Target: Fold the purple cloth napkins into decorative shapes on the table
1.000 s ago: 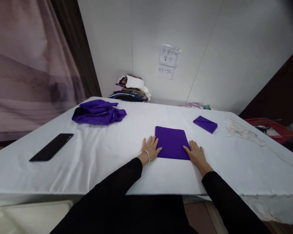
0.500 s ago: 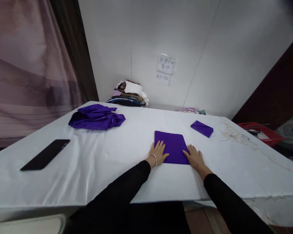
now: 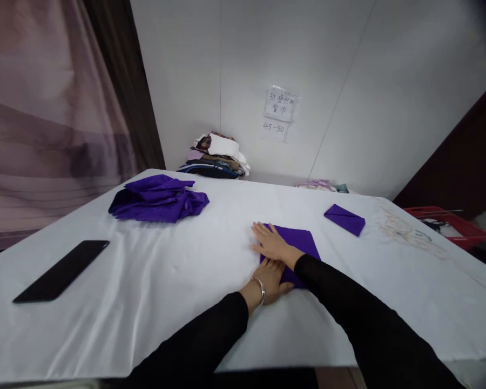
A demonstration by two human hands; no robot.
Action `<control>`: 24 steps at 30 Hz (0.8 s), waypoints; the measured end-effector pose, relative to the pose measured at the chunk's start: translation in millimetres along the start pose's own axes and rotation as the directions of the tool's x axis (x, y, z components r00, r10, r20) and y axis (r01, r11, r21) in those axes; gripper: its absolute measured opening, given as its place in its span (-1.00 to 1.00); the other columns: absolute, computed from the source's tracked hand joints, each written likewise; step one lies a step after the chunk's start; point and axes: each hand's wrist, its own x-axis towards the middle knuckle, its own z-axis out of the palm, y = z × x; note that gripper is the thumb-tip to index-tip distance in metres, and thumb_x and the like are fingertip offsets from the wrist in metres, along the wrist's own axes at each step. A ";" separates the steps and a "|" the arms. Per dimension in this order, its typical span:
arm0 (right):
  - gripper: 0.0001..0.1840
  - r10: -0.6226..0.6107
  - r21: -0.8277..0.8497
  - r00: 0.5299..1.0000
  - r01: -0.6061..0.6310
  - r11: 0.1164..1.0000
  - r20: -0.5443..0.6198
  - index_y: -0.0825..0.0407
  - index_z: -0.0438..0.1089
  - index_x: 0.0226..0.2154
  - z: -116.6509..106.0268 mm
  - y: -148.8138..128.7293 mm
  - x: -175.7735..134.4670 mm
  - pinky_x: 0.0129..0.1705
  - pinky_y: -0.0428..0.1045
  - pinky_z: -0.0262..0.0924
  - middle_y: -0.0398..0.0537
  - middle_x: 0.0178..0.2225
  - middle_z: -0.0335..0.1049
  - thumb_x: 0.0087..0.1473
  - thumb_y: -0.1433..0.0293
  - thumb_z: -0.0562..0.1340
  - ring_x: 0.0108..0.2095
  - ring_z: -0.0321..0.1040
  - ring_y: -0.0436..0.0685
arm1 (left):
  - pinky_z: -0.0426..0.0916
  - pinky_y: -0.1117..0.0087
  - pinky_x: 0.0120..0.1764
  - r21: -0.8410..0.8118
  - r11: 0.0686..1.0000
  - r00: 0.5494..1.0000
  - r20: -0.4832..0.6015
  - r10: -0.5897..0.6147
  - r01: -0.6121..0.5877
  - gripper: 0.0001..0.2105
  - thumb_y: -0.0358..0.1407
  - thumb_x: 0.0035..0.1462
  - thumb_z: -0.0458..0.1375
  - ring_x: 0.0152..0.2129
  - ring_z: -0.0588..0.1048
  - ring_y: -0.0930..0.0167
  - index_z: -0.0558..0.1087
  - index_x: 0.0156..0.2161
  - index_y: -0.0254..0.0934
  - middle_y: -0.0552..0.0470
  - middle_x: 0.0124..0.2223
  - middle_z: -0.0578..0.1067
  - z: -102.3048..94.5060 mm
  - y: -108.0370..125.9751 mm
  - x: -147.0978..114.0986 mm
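Observation:
A folded purple cloth (image 3: 302,241) lies flat on the white-covered table, partly hidden beneath my hands and right sleeve. My left hand (image 3: 270,281), with a silver bangle at its wrist, rests flat on the cloth's near left corner. Reaching across, my right hand (image 3: 270,242) lies on the far left edge of the cloth, its fingers outstretched past that edge and its heel above my left fingertips. Both hands are open and grip nothing. To the right is a smaller folded purple cloth (image 3: 345,219).
A crumpled purple cloth heap (image 3: 162,199) sits at the back left. Nearer me lies a flat black panel (image 3: 62,271) on the tablecloth (image 3: 210,243). Stacked clothes (image 3: 216,156) stand against the wall under paper signs (image 3: 281,104). A red basket (image 3: 461,237) is beyond the right edge.
My right hand has moved from the cloth's right edge across to its left edge. My left hand has slid toward the near left corner. The view has shifted slightly.

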 end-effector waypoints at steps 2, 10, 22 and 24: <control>-0.21 -0.074 0.001 0.996 0.074 0.997 0.050 0.09 -0.18 0.26 8.8 2.1 11.8 0.24 0.14 -0.54 0.03 0.30 -0.32 0.15 -0.04 -0.16 0.29 -0.41 0.17 | -0.17 0.10 0.20 -0.037 0.999 1.000 -0.009 0.006 -0.006 -0.28 0.13 0.10 -0.15 0.20 0.00 0.19 0.02 0.24 -0.33 -0.16 0.24 0.15 -1.6 0.0 -4.9; -0.22 0.088 -0.006 0.996 -0.087 0.996 0.036 0.07 -0.19 0.27 30.7 37.3 52.8 0.23 0.19 -0.60 0.00 0.31 -0.40 0.16 -0.05 -0.25 0.29 -0.51 0.16 | -0.28 0.05 0.21 -0.092 0.995 0.996 0.092 -0.018 0.027 -0.16 0.24 0.04 -0.23 0.24 -0.15 0.16 0.00 0.26 -0.36 -0.18 0.29 0.00 1.3 -0.8 -6.9; -0.21 0.331 -0.021 0.944 -0.331 0.943 -0.005 0.11 -0.23 0.27 39.0 76.0 119.4 0.22 0.24 -0.60 -0.01 0.32 -0.41 0.15 -0.04 -0.31 0.29 -0.58 0.14 | -0.30 0.06 0.22 -0.161 0.986 0.993 0.118 -0.016 0.035 -0.18 0.22 0.06 -0.27 0.25 -0.24 0.21 -0.08 0.28 -0.31 -0.13 0.31 -0.06 0.0 0.1 -8.8; -0.21 0.343 -0.032 0.938 -0.345 0.938 -0.047 0.14 -0.22 0.26 37.9 76.9 121.9 0.22 0.23 -0.63 0.01 0.31 -0.39 0.16 -0.03 -0.31 0.29 -0.59 0.14 | -0.29 0.07 0.23 -0.162 0.986 0.993 0.122 -0.013 0.032 -0.19 0.21 0.07 -0.26 0.25 -0.24 0.21 -0.11 0.29 -0.32 -0.13 0.31 -0.07 -2.7 0.4 -9.1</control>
